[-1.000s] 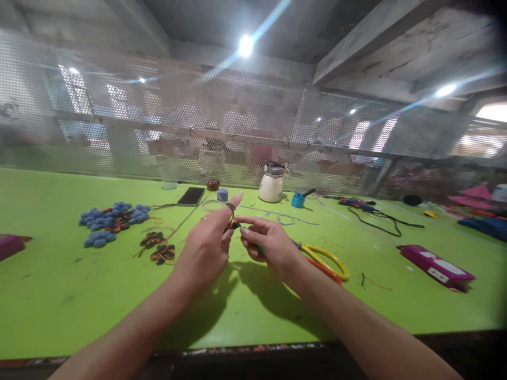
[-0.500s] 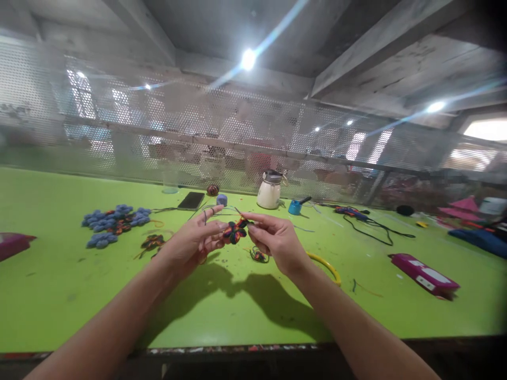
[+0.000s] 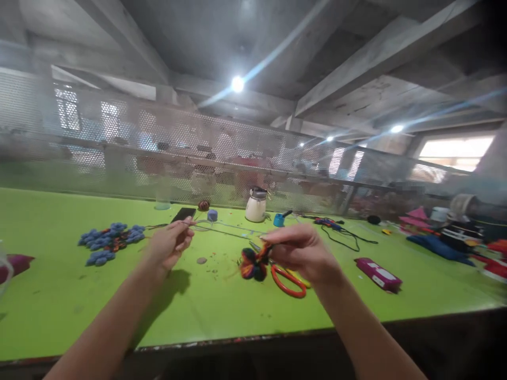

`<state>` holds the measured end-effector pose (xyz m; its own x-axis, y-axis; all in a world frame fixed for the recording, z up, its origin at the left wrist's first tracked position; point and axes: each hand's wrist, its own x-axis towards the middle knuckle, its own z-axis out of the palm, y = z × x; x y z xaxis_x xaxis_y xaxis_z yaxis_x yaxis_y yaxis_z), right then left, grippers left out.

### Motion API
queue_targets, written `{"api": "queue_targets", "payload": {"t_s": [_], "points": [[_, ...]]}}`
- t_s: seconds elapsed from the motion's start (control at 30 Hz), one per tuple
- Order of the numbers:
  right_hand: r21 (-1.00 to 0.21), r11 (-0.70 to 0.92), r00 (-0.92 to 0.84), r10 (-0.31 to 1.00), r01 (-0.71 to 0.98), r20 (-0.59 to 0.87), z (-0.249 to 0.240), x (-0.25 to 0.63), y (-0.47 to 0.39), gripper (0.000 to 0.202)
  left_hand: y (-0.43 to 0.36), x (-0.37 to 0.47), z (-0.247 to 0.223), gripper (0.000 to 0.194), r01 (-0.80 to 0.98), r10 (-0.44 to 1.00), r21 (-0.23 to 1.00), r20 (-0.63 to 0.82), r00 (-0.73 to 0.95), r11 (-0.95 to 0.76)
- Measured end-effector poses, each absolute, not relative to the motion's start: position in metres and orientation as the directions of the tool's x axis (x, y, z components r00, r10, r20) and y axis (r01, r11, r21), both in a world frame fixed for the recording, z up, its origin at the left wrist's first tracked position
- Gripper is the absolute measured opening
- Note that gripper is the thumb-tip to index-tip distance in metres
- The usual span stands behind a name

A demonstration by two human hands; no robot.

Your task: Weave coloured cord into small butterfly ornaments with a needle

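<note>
My right hand (image 3: 307,252) pinches a small knitted or crocheted flower (image 3: 254,265) in dark blue, red and orange yarn, holding it by its upper right side. My left hand (image 3: 173,244) is raised at the left, thumb and fingers pinched on a dark yarn strand (image 3: 222,231). That strand runs taut across toward the flower. Scissors with orange handles (image 3: 290,287) lie under and behind my right hand, partly hidden. A bit of yellow (image 3: 300,278) shows next to them. Whether my right hand also holds a thin tool cannot be made out.
Joined blue flowers (image 3: 106,240) lie on the green table (image 3: 190,311) at the left. Behind are a phone (image 3: 184,213), a purple-blue yarn ball (image 3: 212,215), a white jug (image 3: 255,207) and a blue pot (image 3: 279,219). A magenta box (image 3: 379,274) lies right.
My hands have drawn apart: the left moved left and back with the strand, the right moved right and nearer with the flower. Orange scissor handles now show. The view has shifted.
</note>
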<state>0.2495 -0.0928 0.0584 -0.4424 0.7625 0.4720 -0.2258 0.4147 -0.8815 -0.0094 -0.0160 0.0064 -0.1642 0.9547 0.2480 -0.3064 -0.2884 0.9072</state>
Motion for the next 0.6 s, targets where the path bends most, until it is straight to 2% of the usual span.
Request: {"api": "queue_targets", "payload": {"t_s": [0.07,0.13,0.23,0.3,0.47,0.6], "points": [[-0.852,0.477,-0.356,0.774,-0.216,0.523,0.065,0.270,-0.115,0.015,-0.021,-0.010,0.017,0.023,-0.308,0.951,0.900,0.276,-0.142,-0.307],[-0.849,0.510,-0.220,0.820,-0.137,0.528,0.064,0.293,-0.136,0.016,-0.028,-0.011,0.029,0.022,-0.291,0.933,0.888,0.326,-0.151,-0.357],[-0.831,0.550,0.007,0.834,-0.084,0.552,0.048,0.323,-0.162,0.017,-0.041,-0.015,0.046,0.019,-0.222,0.899,0.872,0.407,-0.164,-0.436],[-0.830,0.551,0.065,0.835,-0.086,0.547,0.034,0.335,-0.171,0.017,-0.052,-0.021,0.053,0.020,-0.184,0.879,0.861,0.453,-0.149,-0.475],[-0.829,0.493,0.215,0.868,-0.265,0.447,0.003,0.331,-0.163,0.020,-0.068,-0.034,0.053,0.034,-0.241,0.861,0.839,0.509,0.025,-0.489],[-0.857,0.336,0.182,0.941,-0.391,0.286,-0.022,0.311,-0.147,0.025,-0.074,-0.032,0.058,0.044,-0.373,0.834,0.812,0.531,0.153,-0.449]]}}
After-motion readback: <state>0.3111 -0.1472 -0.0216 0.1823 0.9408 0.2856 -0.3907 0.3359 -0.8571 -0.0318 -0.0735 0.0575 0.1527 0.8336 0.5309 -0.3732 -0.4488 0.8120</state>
